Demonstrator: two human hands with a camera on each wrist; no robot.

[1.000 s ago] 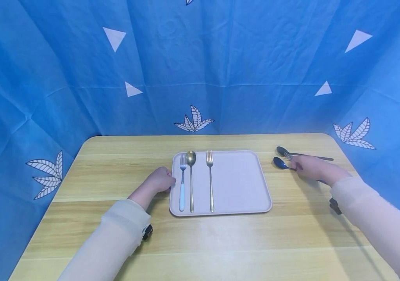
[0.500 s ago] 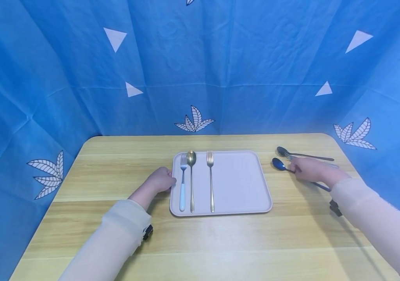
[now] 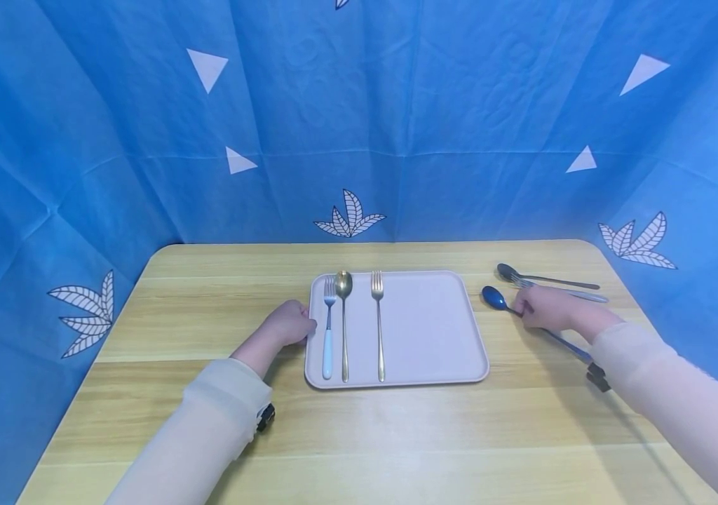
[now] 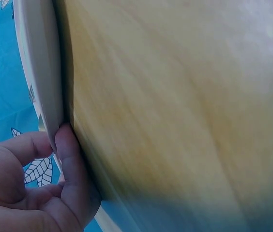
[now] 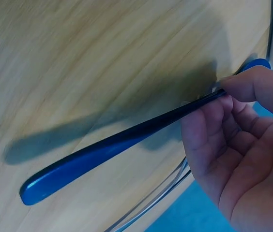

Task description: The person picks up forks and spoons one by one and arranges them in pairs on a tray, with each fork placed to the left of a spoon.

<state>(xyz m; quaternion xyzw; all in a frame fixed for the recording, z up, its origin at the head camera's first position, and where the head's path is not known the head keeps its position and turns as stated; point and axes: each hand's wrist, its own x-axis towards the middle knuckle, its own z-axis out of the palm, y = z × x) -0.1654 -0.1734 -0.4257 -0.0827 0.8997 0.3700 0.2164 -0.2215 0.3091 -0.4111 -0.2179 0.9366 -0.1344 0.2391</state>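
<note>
My left hand pinches the left rim of a pale tray, thumb above and fingers below in the left wrist view. On the tray lie a light-blue-handled fork, a gold spoon and a gold fork, side by side. To the right of the tray, my right hand pinches a dark blue spoon by its handle. That handle slants past the fingers in the right wrist view, its shadow on the tabletop beside it.
Behind the right hand lie a dark spoon and a silver fork close together. The wooden table runs back to a blue patterned curtain, which also hangs at both sides.
The blue spoon has moved a little left toward the tray with my right hand, and more of its handle shows. The silver fork's handle is now uncovered. My left hand keeps its place.
</note>
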